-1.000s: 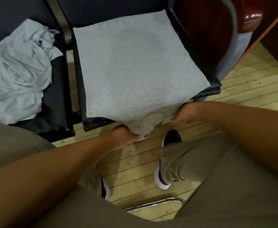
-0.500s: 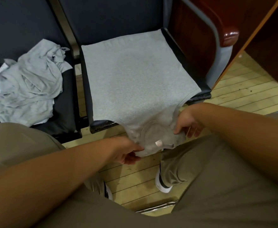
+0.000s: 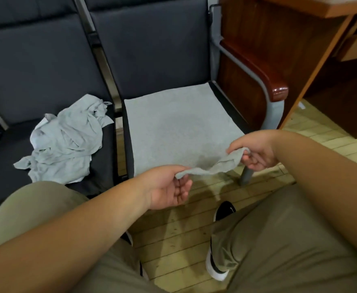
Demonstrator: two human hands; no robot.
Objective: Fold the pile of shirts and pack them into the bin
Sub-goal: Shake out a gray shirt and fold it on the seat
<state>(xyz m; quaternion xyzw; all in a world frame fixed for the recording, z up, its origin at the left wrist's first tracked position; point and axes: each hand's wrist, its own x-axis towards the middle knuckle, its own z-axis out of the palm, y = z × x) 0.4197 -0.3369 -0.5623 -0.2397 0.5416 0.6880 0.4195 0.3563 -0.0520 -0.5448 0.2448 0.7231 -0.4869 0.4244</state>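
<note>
A grey shirt lies spread flat over the seat of the right-hand dark chair. Its near edge is lifted off the seat front. My left hand pinches that edge at its left end, palm up. My right hand pinches the same edge at its right end, a little higher. The strip of cloth sags between the two hands. A crumpled pile of grey shirts rests on the neighbouring chair seat to the left. No bin is in view.
A wooden armrest on a grey metal frame borders the chair on the right. A wooden desk stands beyond it. My knees in khaki trousers and black shoes are over the wooden plank floor.
Both hands have lifted the shirt's near edge from below the seat front up to seat level and moved apart. The view has tilted upward, showing the chair backs.
</note>
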